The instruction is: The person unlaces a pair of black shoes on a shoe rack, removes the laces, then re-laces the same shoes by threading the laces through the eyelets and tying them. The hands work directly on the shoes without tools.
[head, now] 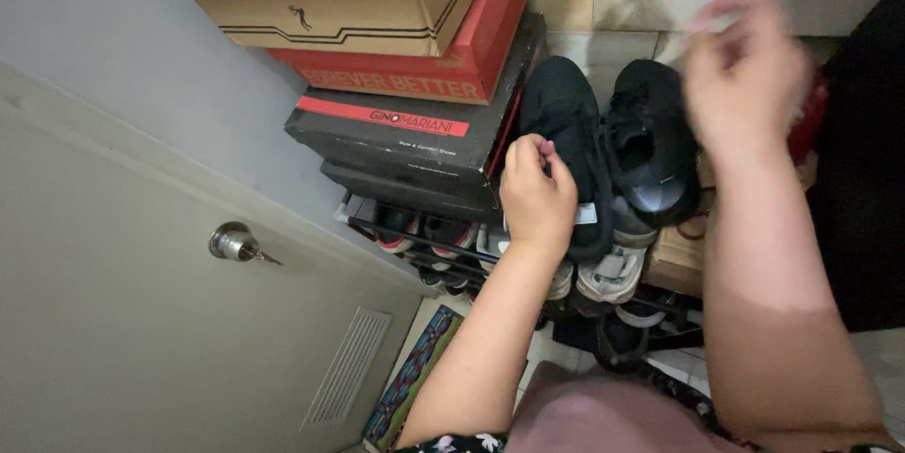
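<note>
Black sneaker (561,109), fabric upper, standing toe-up on top of the shoe rack (396,217), at 12 o'clock from the left hand (537,194) and touching it. Left fingers are closed in a pinch on the sneaker's near edge; a small white tag (586,214) shows just beside the hand at 3 o'clock.

Second black shoe (650,147), glossier, opening facing the camera, just beside the first at 3 o'clock. Right hand (745,76) is raised above and to the 2 o'clock side of it, fingers loosely curled and holding nothing visible; motion blur makes the exact finger pose hard to tell.

Shoe boxes (405,66): two tan on top, one red, two black beneath, stacked at 9 to 11 o'clock from the sneaker and touching it. Grey and white shoes (613,274) lie on a lower rack level, at 5 o'clock from the left hand.

Door (141,321) with round metal knob (231,242) and low vent, at 8 o'clock. Patterned mat (415,373) on the floor.

Risk, as judged: the sneaker leans against the box stack, so pulling it could shift the boxes or topple the neighbouring shoe off the crowded rack.

Obscured: the sneaker's sole and heel, lower shelves behind the arms, a red object behind the right hand.
</note>
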